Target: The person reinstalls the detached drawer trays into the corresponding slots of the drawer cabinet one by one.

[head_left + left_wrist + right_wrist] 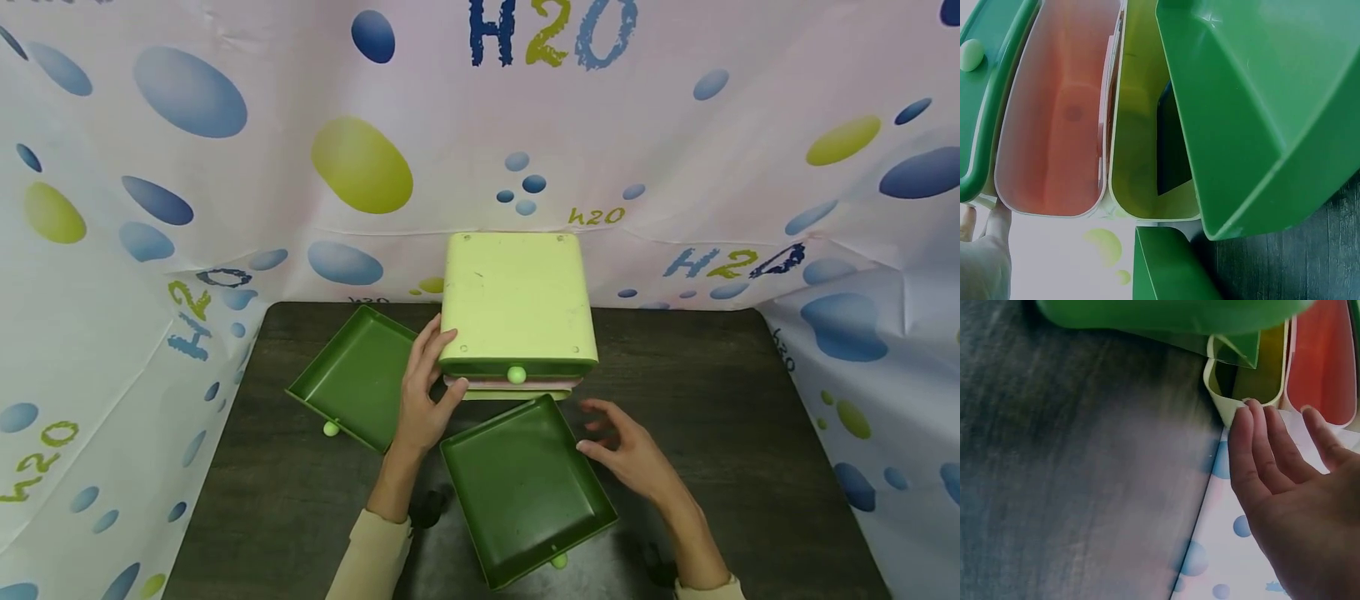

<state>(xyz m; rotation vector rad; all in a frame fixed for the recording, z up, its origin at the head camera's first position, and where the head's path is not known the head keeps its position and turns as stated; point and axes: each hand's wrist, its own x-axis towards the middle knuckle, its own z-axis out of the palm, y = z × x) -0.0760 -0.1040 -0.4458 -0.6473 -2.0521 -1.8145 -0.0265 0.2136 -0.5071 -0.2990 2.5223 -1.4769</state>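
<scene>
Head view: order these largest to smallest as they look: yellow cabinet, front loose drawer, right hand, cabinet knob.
1. Yellow cabinet and front loose drawer: too alike to rank.
2. Right hand.
3. Cabinet knob.

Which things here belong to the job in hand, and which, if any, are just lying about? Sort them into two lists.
Likely part of the job:
drawer unit, left hand at its side
front green drawer, out of the unit, right hand beside it
left green drawer, also out

Just surroundings:
dark table
spotted backdrop
</scene>
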